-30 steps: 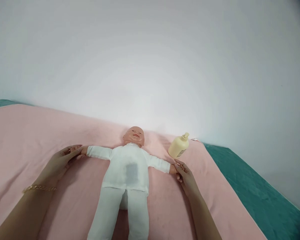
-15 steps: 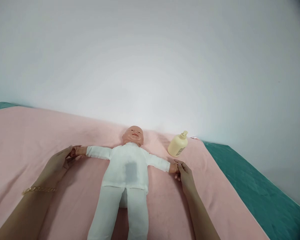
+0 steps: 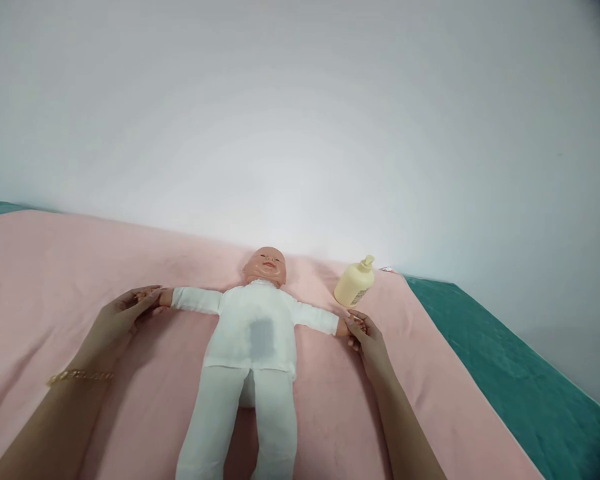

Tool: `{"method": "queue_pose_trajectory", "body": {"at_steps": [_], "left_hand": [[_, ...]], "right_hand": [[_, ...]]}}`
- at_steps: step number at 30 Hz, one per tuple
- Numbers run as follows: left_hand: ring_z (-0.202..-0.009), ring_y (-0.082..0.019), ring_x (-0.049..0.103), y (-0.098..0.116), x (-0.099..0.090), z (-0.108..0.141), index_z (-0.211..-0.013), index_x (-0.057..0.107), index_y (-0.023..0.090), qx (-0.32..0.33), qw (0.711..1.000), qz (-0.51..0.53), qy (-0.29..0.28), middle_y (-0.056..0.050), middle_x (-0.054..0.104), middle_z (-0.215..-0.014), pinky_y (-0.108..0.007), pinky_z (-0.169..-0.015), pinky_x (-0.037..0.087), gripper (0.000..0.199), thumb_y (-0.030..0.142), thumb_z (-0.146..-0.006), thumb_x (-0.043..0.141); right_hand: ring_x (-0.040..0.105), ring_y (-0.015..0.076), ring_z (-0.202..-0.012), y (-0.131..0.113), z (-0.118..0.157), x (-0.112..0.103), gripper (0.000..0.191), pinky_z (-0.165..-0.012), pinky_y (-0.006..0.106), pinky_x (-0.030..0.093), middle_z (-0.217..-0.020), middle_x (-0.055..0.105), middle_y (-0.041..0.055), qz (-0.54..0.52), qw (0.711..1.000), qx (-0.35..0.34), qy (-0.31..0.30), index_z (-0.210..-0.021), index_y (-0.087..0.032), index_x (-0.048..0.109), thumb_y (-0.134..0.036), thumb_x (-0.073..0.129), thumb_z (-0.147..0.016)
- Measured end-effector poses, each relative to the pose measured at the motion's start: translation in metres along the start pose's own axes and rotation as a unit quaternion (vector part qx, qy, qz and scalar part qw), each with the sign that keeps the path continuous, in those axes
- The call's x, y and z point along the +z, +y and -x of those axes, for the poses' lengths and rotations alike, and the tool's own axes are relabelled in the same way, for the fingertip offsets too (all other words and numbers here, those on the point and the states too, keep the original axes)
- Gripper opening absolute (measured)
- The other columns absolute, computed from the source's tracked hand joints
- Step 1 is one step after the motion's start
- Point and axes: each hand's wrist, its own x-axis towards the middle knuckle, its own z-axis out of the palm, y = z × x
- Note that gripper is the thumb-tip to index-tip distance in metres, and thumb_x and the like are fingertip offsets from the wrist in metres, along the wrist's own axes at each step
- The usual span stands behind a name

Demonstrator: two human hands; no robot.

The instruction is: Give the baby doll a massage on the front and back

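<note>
A baby doll (image 3: 250, 320) lies on its back with both arms stretched out sideways. It has a white cloth body with a grey patch on the chest, and a bare plastic head and hands. My left hand (image 3: 125, 313), with a gold bracelet at the wrist, is closed around the doll's hand at the left, thumb on top. On the other side my right hand (image 3: 367, 337) pinches the doll's other hand between thumb and fingers. Just beyond my right hand stands a pale yellow pump bottle (image 3: 355, 283). The doll's feet are cut off by the lower edge.
A pink blanket (image 3: 80, 253) lies under the doll and bottle. Green fabric (image 3: 500, 360) shows along the right side and at the far left corner. A plain white wall (image 3: 280, 120) rises directly behind the doll's head.
My left thumb has come over the top of the doll's hand, and my right thumb has shifted onto the other one. The view has tipped slightly; doll and bottle stay in place.
</note>
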Motion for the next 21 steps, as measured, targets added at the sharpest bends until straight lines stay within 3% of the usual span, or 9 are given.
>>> {"method": "queue_pose_trajectory", "body": {"at_steps": [6, 14, 21], "left_hand": [[-0.079, -0.012, 0.068, 0.003, 0.002, 0.001, -0.105, 0.071, 0.018, 0.002, 1.000, 0.005, 0.025, -0.007, 0.073, -0.101, -0.013, -0.065, 0.054, 0.035, 0.033, -0.074, 0.077], [-0.076, -0.010, 0.067, -0.002, 0.002, -0.005, -0.105, 0.072, 0.020, -0.003, 0.999, 0.022, 0.038, -0.003, 0.073, -0.096, -0.011, -0.066, 0.054, 0.025, 0.033, -0.083, 0.071], [-0.079, -0.011, 0.067, -0.015, -0.005, -0.018, -0.104, 0.072, 0.016, -0.007, 0.995, 0.098, 0.005, -0.006, 0.072, -0.101, -0.016, -0.071, 0.058, 0.023, 0.030, -0.086, 0.068]], "right_hand": [[0.044, 0.0085, -0.043, 0.002, 0.002, 0.002, 0.056, -0.041, 0.022, 0.030, -0.068, 0.059, -0.0026, 0.053, 0.998, 0.014, 0.028, -0.098, -0.019, 0.064, -0.060, 0.078, -0.064], [0.041, 0.0081, -0.046, 0.005, 0.000, 0.004, 0.055, -0.044, 0.023, 0.033, -0.071, 0.059, -0.0017, 0.040, 0.999, 0.004, 0.037, -0.095, -0.018, 0.065, -0.064, 0.073, -0.065], [0.044, 0.0104, -0.044, 0.007, -0.001, 0.001, 0.051, -0.042, 0.024, 0.028, -0.064, 0.058, -0.0017, 0.025, 0.998, -0.009, 0.055, -0.100, -0.017, 0.069, -0.057, 0.068, -0.068]]}}
